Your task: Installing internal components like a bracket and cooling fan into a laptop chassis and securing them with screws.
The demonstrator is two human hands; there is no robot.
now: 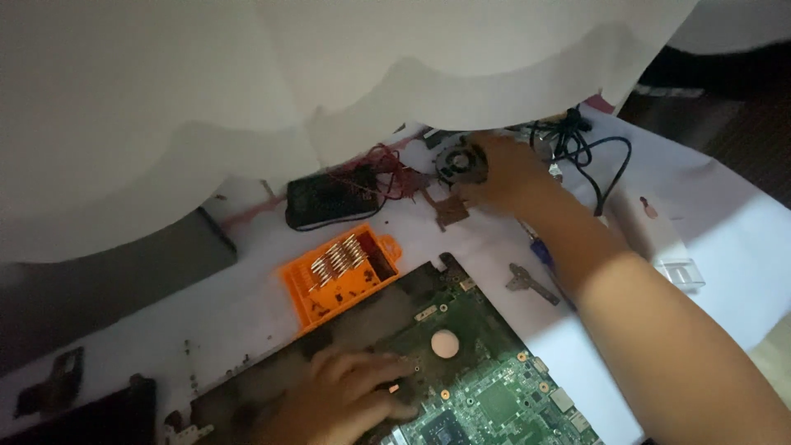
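The right hand (503,169) reaches far across the table (725,222) and rests on a small round fan (460,161) with a copper heat pipe and plate (449,208) trailing from it toward the person. The fingers curl over the fan's right rim, closed on it as far as the dim light shows; whether they lift it or only press on it cannot be told. The fan sits at the far edge of the work area, just under the hanging white cloth (329,74), with its copper arm running roughly toward the near side.

The left hand (350,395) lies flat and spread on the dark near-left part of the green circuit board (486,387), fingers loose, gripping nothing. The fan is well apart from this hand, up and to the right, so the right hand is by far the nearer.

Between the two hands stands an orange bit case (342,276), open, with metal bits in rows. A black box with red wires (334,198) lies left of the fan, a black cable (589,148) loops to its right, and a small metal bracket (530,283) lies beside the right forearm.
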